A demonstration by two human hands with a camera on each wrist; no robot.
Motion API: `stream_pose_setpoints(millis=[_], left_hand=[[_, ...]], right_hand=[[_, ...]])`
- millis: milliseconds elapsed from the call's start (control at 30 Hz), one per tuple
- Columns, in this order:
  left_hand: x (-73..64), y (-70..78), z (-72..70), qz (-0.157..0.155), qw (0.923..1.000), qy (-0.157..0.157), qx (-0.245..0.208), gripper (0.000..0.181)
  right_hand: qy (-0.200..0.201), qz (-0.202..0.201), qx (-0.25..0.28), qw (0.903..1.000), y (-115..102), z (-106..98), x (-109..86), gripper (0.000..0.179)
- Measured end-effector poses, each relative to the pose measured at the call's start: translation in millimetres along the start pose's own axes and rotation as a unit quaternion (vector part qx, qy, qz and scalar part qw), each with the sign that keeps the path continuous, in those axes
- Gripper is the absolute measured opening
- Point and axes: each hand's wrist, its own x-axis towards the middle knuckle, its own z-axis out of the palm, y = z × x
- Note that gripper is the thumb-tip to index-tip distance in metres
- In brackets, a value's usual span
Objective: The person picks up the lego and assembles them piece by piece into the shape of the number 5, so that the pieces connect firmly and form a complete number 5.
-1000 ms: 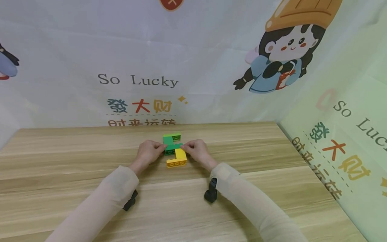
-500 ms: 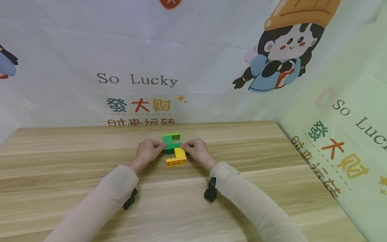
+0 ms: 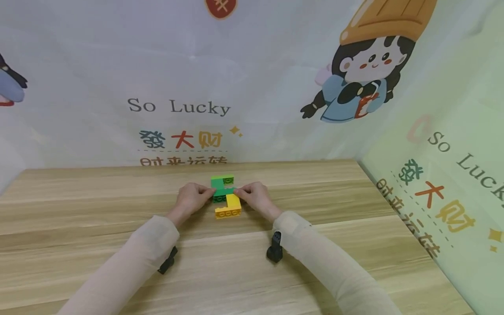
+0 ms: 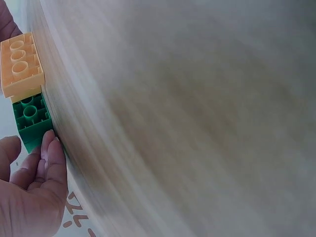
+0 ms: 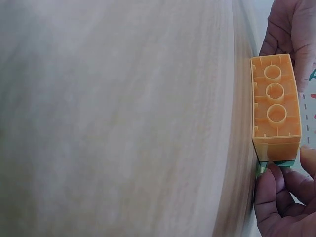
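A small assembly of toy building bricks lies near the back of the table, between both hands. Its far end is a light green brick [image 3: 228, 177], joined to a darker green part [image 3: 217, 184]. Nearest the body, a yellow brick [image 3: 233, 201] links to an orange-yellow brick [image 3: 228, 212] whose hollow underside with round tubes faces the wrist cameras. My left hand [image 3: 191, 197] pinches the left end of the green part between thumb and fingers. On the opposite side my right hand [image 3: 257, 197] pinches its right end, just above the yellow brick. The fingertips partly cover the green part.
The wood-grain table [image 3: 224, 271] meets a printed cloth backdrop [image 3: 189, 78] behind the bricks and another cloth [image 3: 453, 175] along the right edge. A black wrist camera [image 3: 274, 248] is strapped under the right sleeve, another black camera [image 3: 168, 261] under the left.
The head view has shifted slightly. Both hands keep the same hold on the bricks, and the assembly looks the same.
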Motion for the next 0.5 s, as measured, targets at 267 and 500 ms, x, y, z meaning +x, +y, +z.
stream_pose_setpoints(millis=[267,500], left_hand=[[-3.2,-8.1,-6.4,0.036,0.9993,-0.008,-0.010,0.039],[-17.7,-16.2,-19.3,0.128,0.9914,-0.009,-0.027,0.042]], right_hand=[[-0.012,0.008,0.047,0.9988,10,-11,-6.7,0.028],[-0.032,-0.066,0.032,0.9968,22,-36,-27.0,0.034]])
